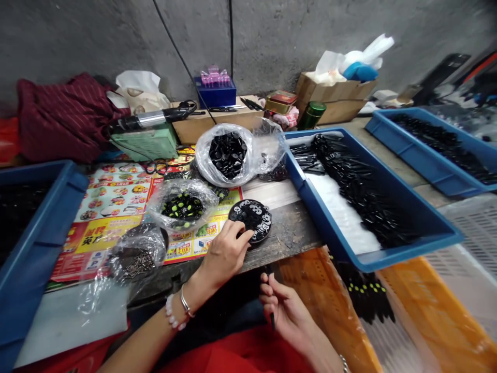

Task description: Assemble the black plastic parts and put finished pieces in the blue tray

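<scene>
My left hand [227,254], with a bead bracelet and a metal bangle on its wrist, reaches over the near left rim of a round black dish [265,235]. Small black and silvery-grey flat pieces lie in that dish. Thumb and fingertips are drawn together among them; what they pinch, if anything, is hidden. Lower and to the right, above my lap, my right hand [285,305] has its fingers wrapped round a slim black piece [272,321]. Its lower end sticks out below the fingers, and most of it is covered.
Left of the dish are plastic bags of black discs [228,155], green-topped pieces [182,207] and screws [137,263]. A blue tray [322,228] of slim black parts stands right. Another blue bin [73,181] is far left. An electric screwdriver [151,119] lies behind. Below right is an orange crate [310,295].
</scene>
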`<move>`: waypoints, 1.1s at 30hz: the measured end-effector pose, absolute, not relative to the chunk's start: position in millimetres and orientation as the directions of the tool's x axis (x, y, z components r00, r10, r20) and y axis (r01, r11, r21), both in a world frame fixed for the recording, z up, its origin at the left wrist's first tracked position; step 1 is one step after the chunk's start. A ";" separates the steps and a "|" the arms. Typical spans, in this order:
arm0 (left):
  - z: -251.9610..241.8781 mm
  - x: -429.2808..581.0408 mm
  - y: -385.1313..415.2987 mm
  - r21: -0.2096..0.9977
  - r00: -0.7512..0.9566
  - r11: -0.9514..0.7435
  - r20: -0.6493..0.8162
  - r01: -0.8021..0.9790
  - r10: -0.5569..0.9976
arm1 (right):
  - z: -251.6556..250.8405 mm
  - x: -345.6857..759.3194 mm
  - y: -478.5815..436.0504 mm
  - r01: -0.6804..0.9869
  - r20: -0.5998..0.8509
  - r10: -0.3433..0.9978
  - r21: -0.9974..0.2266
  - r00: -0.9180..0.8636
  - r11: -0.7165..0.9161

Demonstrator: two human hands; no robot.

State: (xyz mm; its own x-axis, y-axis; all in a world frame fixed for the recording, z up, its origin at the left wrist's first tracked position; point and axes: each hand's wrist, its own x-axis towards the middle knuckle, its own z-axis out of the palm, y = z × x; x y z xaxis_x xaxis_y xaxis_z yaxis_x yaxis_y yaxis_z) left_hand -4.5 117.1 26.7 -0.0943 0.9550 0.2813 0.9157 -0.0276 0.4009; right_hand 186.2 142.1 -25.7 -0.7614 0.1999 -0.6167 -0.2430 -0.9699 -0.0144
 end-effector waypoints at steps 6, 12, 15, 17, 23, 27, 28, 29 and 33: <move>19.3 -9.2 115.9 0.414 -0.083 -0.069 0.337 0.907 0.938 | -30.4 188.5 142.4 -0.251 -0.592 0.179 0.042 -0.786 -0.967; 16.3 -13.5 117.2 0.445 -0.078 -0.108 0.379 0.889 0.922 | -29.5 188.1 141.8 -0.236 -0.585 0.169 0.039 -0.793 -0.971; 16.9 -14.9 119.2 0.482 -0.096 -0.113 0.387 0.869 0.917 | -28.6 188.2 141.7 -0.236 -0.592 0.171 0.033 -0.787 -0.971; 17.5 -15.7 120.9 0.507 -0.112 -0.114 0.394 0.854 0.912 | -28.1 188.2 141.7 -0.239 -0.599 0.177 0.026 -0.781 -0.971; 20.2 -17.7 125.5 0.607 -0.184 -0.088 0.371 0.790 0.910 | -26.5 187.8 141.4 -0.245 -0.615 0.196 -0.006 -0.764 -0.970; 22.7 -17.9 127.6 0.647 -0.232 -0.059 0.355 0.760 0.905 | -25.7 187.6 141.2 -0.243 -0.625 0.210 -0.034 -0.752 -0.969; 23.1 -17.8 128.0 0.657 -0.248 -0.048 0.350 0.753 0.903 | -25.7 187.6 141.2 -0.242 -0.626 0.212 -0.037 -0.750 -0.969; 23.5 -17.7 128.4 0.664 -0.265 -0.036 0.347 0.747 0.900 | -25.7 187.5 141.2 -0.243 -0.627 0.213 -0.038 -0.749 -0.969; 24.2 -18.1 130.9 0.669 -0.322 0.004 0.353 0.743 0.878 | -26.0 187.2 140.6 -0.251 -0.638 0.219 -0.042 -0.738 -0.967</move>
